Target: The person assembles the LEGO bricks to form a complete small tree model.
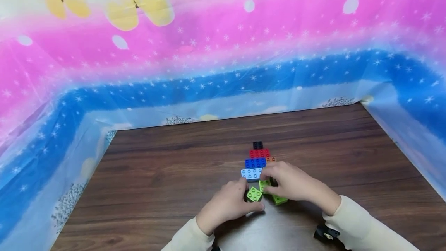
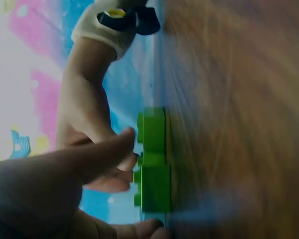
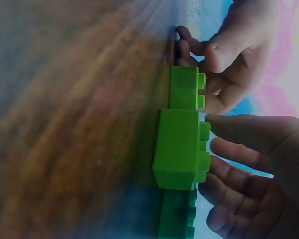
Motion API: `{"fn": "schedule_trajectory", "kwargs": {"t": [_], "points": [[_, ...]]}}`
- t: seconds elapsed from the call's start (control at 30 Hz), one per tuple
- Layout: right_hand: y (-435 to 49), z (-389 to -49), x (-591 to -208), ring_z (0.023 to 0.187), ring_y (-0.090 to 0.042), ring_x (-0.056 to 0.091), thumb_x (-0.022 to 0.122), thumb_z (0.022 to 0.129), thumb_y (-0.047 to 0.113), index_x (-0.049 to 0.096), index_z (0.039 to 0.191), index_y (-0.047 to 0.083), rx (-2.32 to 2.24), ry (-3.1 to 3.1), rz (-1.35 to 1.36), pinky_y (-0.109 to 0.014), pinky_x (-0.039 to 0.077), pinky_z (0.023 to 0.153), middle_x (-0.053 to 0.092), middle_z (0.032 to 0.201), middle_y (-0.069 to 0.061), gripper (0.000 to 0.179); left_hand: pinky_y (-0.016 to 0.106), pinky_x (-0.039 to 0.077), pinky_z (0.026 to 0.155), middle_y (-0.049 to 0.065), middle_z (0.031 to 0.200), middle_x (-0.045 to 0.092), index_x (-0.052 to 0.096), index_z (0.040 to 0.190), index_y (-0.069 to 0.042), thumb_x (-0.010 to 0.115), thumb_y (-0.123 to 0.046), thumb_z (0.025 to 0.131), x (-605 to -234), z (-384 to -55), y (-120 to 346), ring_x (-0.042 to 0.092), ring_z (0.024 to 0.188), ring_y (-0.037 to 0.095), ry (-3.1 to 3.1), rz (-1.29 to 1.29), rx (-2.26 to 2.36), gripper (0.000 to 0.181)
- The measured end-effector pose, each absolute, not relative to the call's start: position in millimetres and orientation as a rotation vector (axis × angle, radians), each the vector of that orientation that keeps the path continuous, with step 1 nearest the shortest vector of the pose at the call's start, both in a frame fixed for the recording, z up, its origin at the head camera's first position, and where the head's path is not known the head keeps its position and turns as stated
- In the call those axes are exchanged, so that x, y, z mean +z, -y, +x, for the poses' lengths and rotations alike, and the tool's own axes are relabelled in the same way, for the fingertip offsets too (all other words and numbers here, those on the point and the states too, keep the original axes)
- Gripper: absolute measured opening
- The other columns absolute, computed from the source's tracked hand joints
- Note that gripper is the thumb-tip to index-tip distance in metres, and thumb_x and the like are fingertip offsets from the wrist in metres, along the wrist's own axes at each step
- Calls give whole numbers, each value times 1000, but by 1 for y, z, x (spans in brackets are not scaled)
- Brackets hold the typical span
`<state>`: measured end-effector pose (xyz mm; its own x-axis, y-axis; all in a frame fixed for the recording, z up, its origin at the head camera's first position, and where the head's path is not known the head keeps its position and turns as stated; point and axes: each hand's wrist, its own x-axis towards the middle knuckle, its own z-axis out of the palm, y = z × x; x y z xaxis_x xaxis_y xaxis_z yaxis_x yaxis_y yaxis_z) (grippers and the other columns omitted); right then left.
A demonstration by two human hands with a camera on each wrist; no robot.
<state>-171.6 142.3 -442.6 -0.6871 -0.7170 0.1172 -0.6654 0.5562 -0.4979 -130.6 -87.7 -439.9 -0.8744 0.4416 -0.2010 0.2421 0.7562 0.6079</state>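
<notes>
The light blue brick (image 1: 251, 173) lies on the desk (image 1: 167, 166), its studs up, and everything else can be placed from it. Just in front of it, turned cornerwise, sits the left lime brick (image 1: 254, 194). The left hand (image 1: 228, 203) stands loosely around that one, released rather than clenched (its thumb is apart from the brick, near the front corner). Near the light blue brick's front right corner is the middle lime brick (image 1: 263, 185), and farther out on that same side lies the right lime brick (image 1: 280, 200). The right hand (image 1: 294, 181) reaches in from the right of the light blue brick, thumb and fingers bent over the middle lime brick; I cannot tell whether it is grasping it. A darker green brick (image 3: 177, 216) also shows past the right lime brick in the right wrist view.

Behind the light blue brick come the blue brick (image 1: 255, 163), then the red brick (image 1: 259, 153), then the small black brick (image 1: 258, 145), farthest back. The orange brick (image 1: 270, 159), partly hidden by the right hand, is behind it and to the right, next to the blue one. Well beyond it hangs a pink and blue backdrop (image 1: 209, 57).
</notes>
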Motion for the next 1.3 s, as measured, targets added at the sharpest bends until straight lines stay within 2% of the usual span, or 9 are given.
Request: {"fn": "schedule_trajectory", "kwargs": {"t": [0.23,0.53,0.67,0.8,0.93,1.03,1.2,1.3], "points": [[-144,-169,-442,81,-5,61,85,91,14,76,100,17,-695,-2714,-1256,-26,55,69,66,98,7,13,26,36,49,-2,71,51,56,94,-14,83,-48,90,-446,-134,83,44,56,10,-2691,548,738,43],[-137,-165,-432,73,-3,55,88,88,18,73,101,20,-611,-2745,-1272,-23,51,61,65,100,6,20,25,46,49,-2,76,57,59,94,-11,79,-25,90,-437,-135,91,53,59,11,-2717,595,813,25],[-135,-165,-435,73,-4,54,88,88,18,71,101,21,-600,-2764,-1246,-24,49,60,66,102,6,22,24,44,47,-2,71,59,60,100,-7,77,-22,88,-436,-138,93,51,53,9,-2692,601,942,25],[-136,-162,-444,74,-4,54,87,89,18,69,101,22,-636,-2732,-1196,-25,48,61,66,104,6,21,21,42,49,-5,70,59,62,102,-7,74,-17,88,-448,-137,93,48,54,5,-2649,638,1103,21],[-140,-163,-449,70,-4,49,85,91,19,67,103,22,-785,-2719,-1176,-26,48,63,64,102,9,22,21,40,56,-6,74,55,63,102,-8,71,-12,87,-457,-136,92,46,60,5,-2631,642,1247,17],[-146,-166,-450,72,-6,52,84,92,19,66,107,20,-958,-2724,-1153,-28,51,66,65,103,8,24,22,40,59,-5,75,52,63,104,-8,71,-11,88,-462,-136,90,45,61,6,-2571,626,1363,18],[-152,-174,-454,89,-12,63,83,92,16,67,114,14,-1298,-2722,-1023,-31,56,70,69,107,3,27,21,50,53,-2,76,58,63,105,-2,67,-4,89,-470,-137,85,55,56,9,-2290,590,1581,17],[-152,-175,-453,90,-15,65,82,93,13,66,117,9,-1469,-2623,-909,-32,59,67,68,106,-2,30,24,54,50,4,75,64,61,107,2,64,0,88,-474,-141,86,59,55,13,-2130,562,1681,20]]}}
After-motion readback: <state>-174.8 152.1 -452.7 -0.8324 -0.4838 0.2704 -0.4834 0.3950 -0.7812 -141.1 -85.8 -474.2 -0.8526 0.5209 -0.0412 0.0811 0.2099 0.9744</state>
